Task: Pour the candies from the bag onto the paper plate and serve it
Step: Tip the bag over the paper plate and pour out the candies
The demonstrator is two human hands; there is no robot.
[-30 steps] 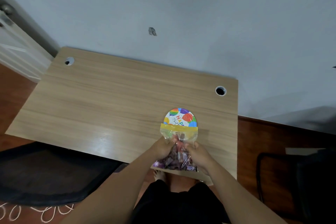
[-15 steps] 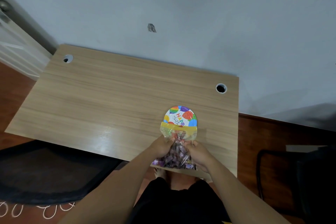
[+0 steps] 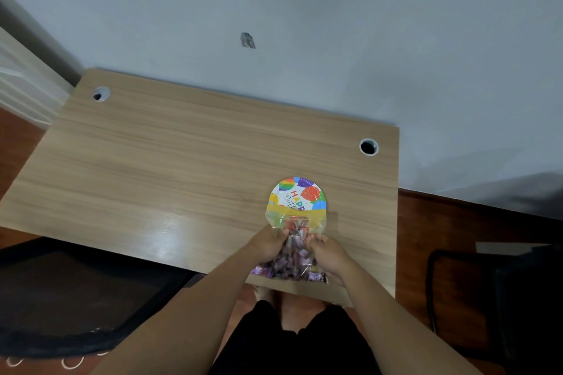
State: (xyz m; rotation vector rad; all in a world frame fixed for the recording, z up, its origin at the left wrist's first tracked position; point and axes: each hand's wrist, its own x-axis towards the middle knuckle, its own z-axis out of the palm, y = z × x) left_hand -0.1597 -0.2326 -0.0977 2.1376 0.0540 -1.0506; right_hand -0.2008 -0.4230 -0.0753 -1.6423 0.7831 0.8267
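Both hands, left hand (image 3: 268, 245) and right hand (image 3: 330, 254), grip the candy bag (image 3: 294, 248) at the paper plate's (image 3: 300, 193) six o'clock edge.

A: What is seen on the bench (image 3: 182, 167)?

B: A plate (image 3: 300, 193) is seen near the front right, half covered by a clear bag (image 3: 294, 248) of candies (image 3: 289, 262).

A: How is the bag held?

B: It is pinched at mid-height by the left hand (image 3: 268, 245) and right hand (image 3: 329, 256), the yellow top pointed away.
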